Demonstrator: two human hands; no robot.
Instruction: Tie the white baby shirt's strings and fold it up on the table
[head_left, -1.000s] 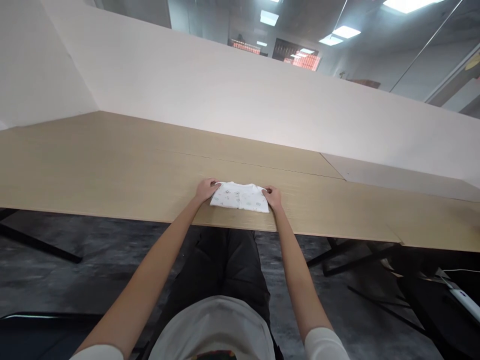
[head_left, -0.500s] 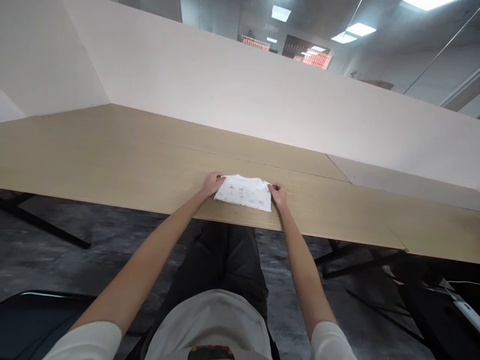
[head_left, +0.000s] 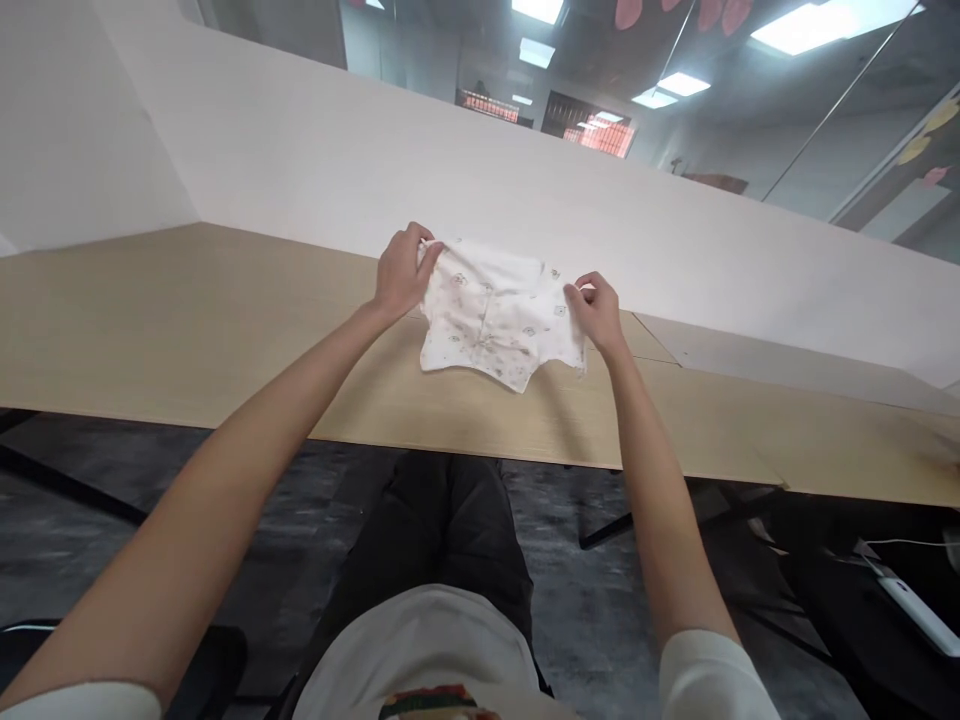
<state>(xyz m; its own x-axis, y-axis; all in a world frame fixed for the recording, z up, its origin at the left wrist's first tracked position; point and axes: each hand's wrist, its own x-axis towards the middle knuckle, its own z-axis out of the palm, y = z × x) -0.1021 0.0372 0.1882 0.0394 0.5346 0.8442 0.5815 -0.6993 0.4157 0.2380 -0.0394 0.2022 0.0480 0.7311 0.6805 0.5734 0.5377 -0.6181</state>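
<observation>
A small white baby shirt with a scattered print hangs unfolded above the tabletop, its lower edge uneven and loose. My left hand pinches its upper left corner between thumb and fingers. At the opposite upper corner, my right hand grips the cloth the same way. The fabric spans the gap between both hands, with some creases down its middle.
The light wood table runs across the view, backed by a white partition wall. A black chair stands at the lower left. At the lower right, a white power strip lies on a dark surface.
Both hands have risen from the table and moved farther apart. The shirt, lying folded flat before, has been lifted and has fallen open between them.
</observation>
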